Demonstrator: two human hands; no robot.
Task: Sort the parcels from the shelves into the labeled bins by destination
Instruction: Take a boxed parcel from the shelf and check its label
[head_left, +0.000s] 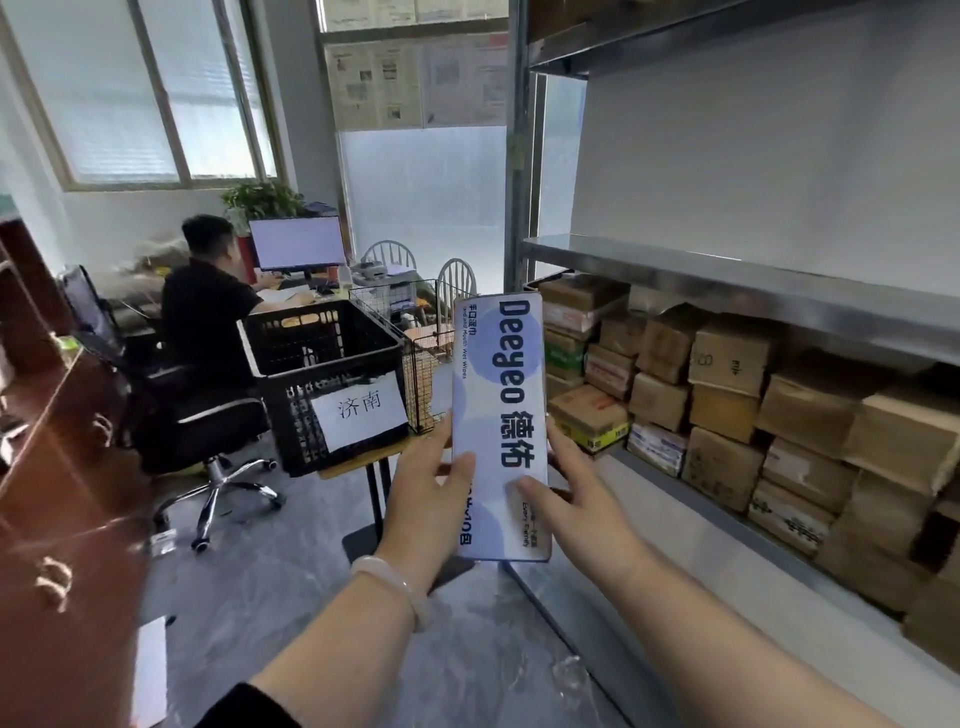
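While the hands (421, 499) (576, 504) hold a wipes pack (498, 415), cartons (727, 395) fill the shelf (691, 499).

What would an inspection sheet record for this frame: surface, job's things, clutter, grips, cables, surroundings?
Surface: small table bears the black crate labelled 济南.
Job's things: Deeyeo wipes pack held upright; cardboard parcels stacked on the metal shelf.
Clutter: wire basket behind the crate; clear plastic wrap on the floor.
Grips: left hand and right hand both hold the pack's lower half, thumbs in front.
Cables: nothing seen.
Surroundings: seated person at a monitor, office chair, wooden cabinet.
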